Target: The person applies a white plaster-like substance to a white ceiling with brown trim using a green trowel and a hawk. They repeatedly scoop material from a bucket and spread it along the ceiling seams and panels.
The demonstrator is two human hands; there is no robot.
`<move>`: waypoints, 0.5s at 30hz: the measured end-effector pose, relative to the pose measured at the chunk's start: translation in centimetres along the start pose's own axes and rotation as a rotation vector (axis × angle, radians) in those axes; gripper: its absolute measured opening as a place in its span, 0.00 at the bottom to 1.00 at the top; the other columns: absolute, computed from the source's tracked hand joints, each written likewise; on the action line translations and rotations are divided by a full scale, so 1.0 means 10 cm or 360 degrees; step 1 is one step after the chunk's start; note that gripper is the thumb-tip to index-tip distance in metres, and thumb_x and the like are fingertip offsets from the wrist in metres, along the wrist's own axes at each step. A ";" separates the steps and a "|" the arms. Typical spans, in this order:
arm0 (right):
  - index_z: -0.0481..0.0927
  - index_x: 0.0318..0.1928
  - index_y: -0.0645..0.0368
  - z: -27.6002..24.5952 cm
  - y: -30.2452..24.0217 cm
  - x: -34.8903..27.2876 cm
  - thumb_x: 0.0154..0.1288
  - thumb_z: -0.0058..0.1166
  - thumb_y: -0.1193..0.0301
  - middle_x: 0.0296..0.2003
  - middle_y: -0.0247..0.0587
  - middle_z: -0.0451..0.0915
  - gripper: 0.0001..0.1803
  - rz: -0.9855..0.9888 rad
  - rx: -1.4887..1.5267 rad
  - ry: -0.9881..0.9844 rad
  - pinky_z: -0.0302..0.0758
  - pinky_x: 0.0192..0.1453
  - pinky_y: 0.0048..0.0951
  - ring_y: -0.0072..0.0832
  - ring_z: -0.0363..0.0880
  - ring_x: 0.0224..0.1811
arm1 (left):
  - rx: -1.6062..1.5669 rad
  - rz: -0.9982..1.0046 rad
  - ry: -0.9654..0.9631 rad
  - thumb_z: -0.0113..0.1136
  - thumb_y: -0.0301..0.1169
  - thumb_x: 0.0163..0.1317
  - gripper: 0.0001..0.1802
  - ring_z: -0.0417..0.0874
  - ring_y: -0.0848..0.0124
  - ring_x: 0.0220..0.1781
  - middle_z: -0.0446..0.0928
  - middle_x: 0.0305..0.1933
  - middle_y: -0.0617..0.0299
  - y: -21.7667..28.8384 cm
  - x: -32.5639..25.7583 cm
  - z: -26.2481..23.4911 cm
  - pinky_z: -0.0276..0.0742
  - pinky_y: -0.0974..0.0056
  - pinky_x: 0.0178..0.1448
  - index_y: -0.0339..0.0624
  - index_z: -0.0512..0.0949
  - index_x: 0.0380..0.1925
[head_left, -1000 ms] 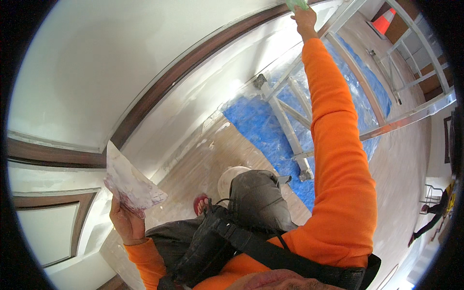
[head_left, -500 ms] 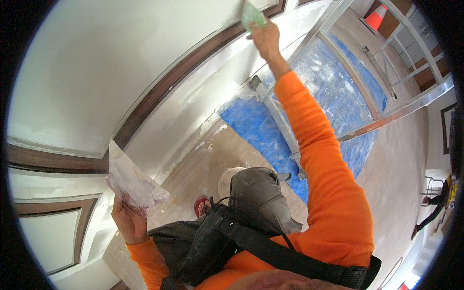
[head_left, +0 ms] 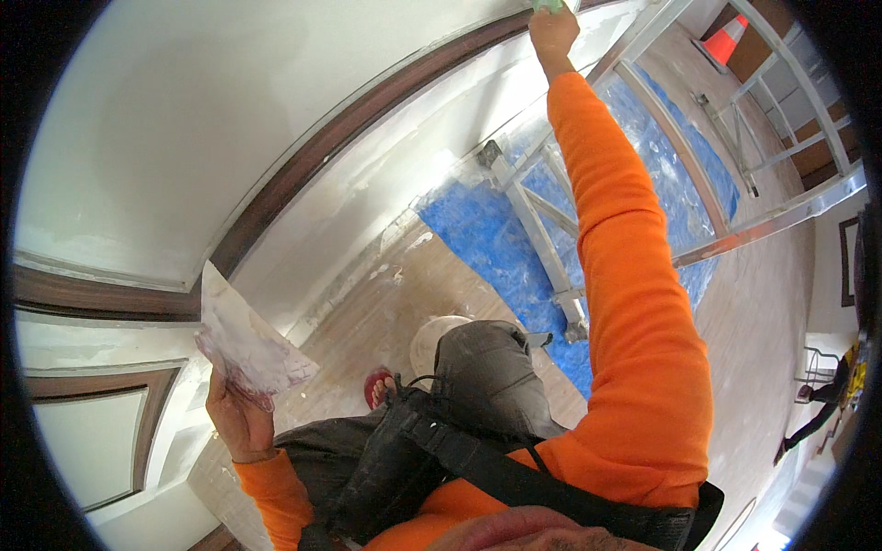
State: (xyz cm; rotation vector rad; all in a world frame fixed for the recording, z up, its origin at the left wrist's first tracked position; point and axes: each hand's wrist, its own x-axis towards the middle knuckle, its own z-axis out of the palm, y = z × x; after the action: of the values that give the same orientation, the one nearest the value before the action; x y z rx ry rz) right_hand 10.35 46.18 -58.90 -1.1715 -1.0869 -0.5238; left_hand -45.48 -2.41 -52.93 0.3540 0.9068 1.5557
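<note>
My right hand (head_left: 553, 29) reaches far up along the white wall (head_left: 184, 119), gripping a small green tool (head_left: 548, 5) that is cut off by the top edge, near the dark wood trim (head_left: 349, 129). My orange sleeve (head_left: 625, 275) stretches the whole way up. My left hand (head_left: 237, 413) is low on the left and holds a flat, plaster-smeared board (head_left: 246, 342) tilted against the wall. Below me are my grey trousers (head_left: 487, 376) and a dark pouch on a strap (head_left: 395, 459).
An aluminium ladder (head_left: 698, 147) stands over blue plastic sheeting (head_left: 478, 230) on the dusty floor. A white bucket (head_left: 427, 340) sits by my foot. An orange cone (head_left: 730, 37) stands at the top right. Another person (head_left: 827, 395) is at the far right edge.
My right hand swung left along the trim and has now moved back right and higher, so the green tool is mostly out of frame. My left hand with the board stayed put.
</note>
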 end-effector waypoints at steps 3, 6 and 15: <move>0.81 0.38 0.70 -0.06 -0.39 -0.25 0.63 0.54 0.72 0.32 0.51 0.83 0.11 -0.0255 -0.0467 -0.0377 0.81 0.33 0.38 0.37 0.84 0.38 | 0.0002 0.0019 -0.0038 0.41 0.31 0.76 0.22 0.74 0.61 0.67 0.71 0.66 0.53 0.02 -0.03 -0.03 0.70 0.52 0.70 0.35 0.65 0.66; 0.82 0.41 0.70 -0.28 -0.93 -0.30 0.61 0.57 0.72 0.32 0.52 0.84 0.12 0.0106 -0.0336 -0.0608 0.82 0.29 0.35 0.35 0.86 0.32 | 0.0019 0.0040 -0.0050 0.40 0.31 0.76 0.22 0.74 0.60 0.66 0.71 0.66 0.52 0.04 -0.08 -0.06 0.71 0.53 0.69 0.33 0.64 0.66; 0.77 0.50 0.76 -0.65 -0.55 0.24 0.64 0.54 0.73 0.39 0.53 0.82 0.19 0.0873 0.0462 -0.0404 0.86 0.31 0.28 0.35 0.85 0.31 | 0.0034 0.0038 0.0030 0.41 0.32 0.76 0.22 0.75 0.60 0.65 0.71 0.66 0.51 0.03 -0.03 0.01 0.75 0.54 0.67 0.32 0.63 0.66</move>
State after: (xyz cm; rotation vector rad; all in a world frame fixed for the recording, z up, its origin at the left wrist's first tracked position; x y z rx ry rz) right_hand 9.53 38.77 -54.15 -1.2307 -0.9582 0.2077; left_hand -45.55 -2.61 -52.61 0.3670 0.9374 1.5749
